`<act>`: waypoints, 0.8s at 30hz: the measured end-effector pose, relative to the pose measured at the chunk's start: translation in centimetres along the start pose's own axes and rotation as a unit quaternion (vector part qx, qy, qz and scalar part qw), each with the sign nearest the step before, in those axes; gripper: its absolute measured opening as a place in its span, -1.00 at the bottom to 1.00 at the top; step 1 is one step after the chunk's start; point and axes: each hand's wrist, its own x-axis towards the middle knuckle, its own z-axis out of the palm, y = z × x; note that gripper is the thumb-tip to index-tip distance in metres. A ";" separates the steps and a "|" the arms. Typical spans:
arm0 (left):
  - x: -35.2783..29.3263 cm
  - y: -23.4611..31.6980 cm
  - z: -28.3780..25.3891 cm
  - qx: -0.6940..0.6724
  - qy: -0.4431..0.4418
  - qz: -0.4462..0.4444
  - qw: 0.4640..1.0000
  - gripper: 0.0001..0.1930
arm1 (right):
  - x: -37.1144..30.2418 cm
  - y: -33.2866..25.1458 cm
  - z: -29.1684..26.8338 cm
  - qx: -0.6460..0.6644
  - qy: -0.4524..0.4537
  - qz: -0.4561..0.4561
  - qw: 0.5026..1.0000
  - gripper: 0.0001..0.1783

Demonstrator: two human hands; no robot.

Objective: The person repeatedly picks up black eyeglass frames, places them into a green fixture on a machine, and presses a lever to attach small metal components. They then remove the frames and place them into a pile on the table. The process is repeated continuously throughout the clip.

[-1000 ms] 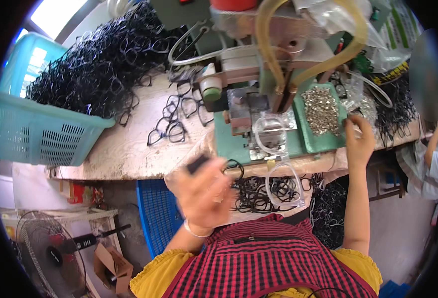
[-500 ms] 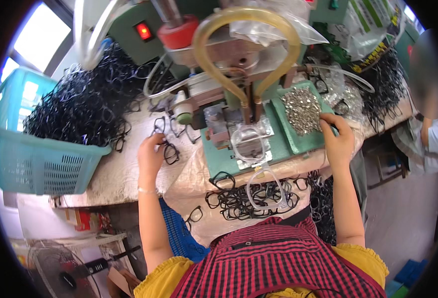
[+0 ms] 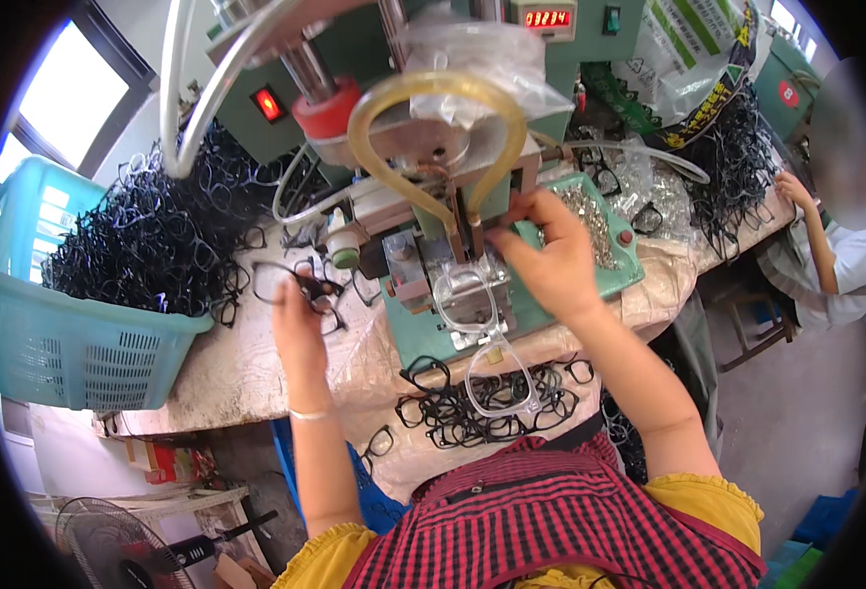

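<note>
Black eyeglass frame (image 3: 272,263), and we find it up in the left hand, over the left part of the bench! Widest of all is that pale workbench (image 3: 227,373), running right across under the action. On it stands the green-and-grey machine (image 3: 384,201), a tan hose (image 3: 436,82) arching over its front. Over to the left, a great dark heap of frames (image 3: 158,236) towers in and behind the turquoise basket (image 3: 99,344). Down front, between machine and apron, more black frames (image 3: 453,417) lie in a tangled layer. To the machine's right sits the green tray (image 3: 582,181).

Now the hands! Right hand (image 3: 556,263) is in tight, thumb and forefinger just beside the machine's paired metal tips; whether those fingers pinch anything, I cannot tell from here. Left hand (image 3: 297,329) is well apart from it, fingertips pinching the black frame near its rim. Between them, one clear frame (image 3: 499,413): upper loop at the machine under the tips, lower loop hanging over the black tangle. And smallest of all, shiny metal bits (image 3: 590,224), piled in the tray!
</note>
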 end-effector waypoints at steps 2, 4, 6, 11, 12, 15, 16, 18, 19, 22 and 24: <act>-2.7 -1.0 0.7 -0.001 0.028 0.023 0.999 -0.79 | 0.2 0.1 1.3 0.054 0.012 0.043 0.998 -0.63; -4.7 -2.4 0.1 0.023 0.076 0.023 0.997 -0.84 | -1.0 0.3 1.8 0.085 0.033 0.058 0.994 -0.58; -5.8 -3.4 0.0 0.038 0.085 0.035 0.995 -0.86 | -2.0 0.1 1.3 0.108 0.032 0.095 0.989 -0.57; -6.6 4.5 7.6 -0.023 -0.031 0.279 0.959 -0.88 | -1.5 -1.0 1.1 0.155 0.008 0.110 0.982 -0.53; -6.9 6.6 9.2 0.021 -0.080 0.359 0.930 -0.89 | -1.5 -1.5 1.3 0.173 0.005 0.108 0.979 -0.53; -6.2 9.6 12.4 0.230 -0.126 0.518 0.814 -0.90 | -1.6 -3.0 2.2 0.202 0.005 0.133 0.970 -0.52; -6.0 8.7 13.1 0.123 -0.110 0.441 0.882 -0.87 | -1.7 -3.4 2.5 0.227 0.015 0.151 0.962 -0.52; -6.3 8.8 13.1 0.130 -0.107 0.474 0.864 -0.89 | -2.3 -4.4 2.2 0.214 0.016 0.150 0.965 -0.47; -6.6 8.6 13.4 0.086 -0.126 0.490 0.859 -0.88 | -2.2 -4.4 1.7 0.190 -0.004 0.125 0.974 -0.47; -8.5 7.5 13.5 0.244 -0.208 0.503 0.803 -0.86 | -1.9 -4.0 -1.3 0.078 -0.072 0.087 0.991 -0.59; -8.8 6.4 13.6 0.278 -0.289 0.524 0.751 -0.78 | -0.9 0.5 -3.7 -0.194 -0.036 -0.042 0.979 -0.73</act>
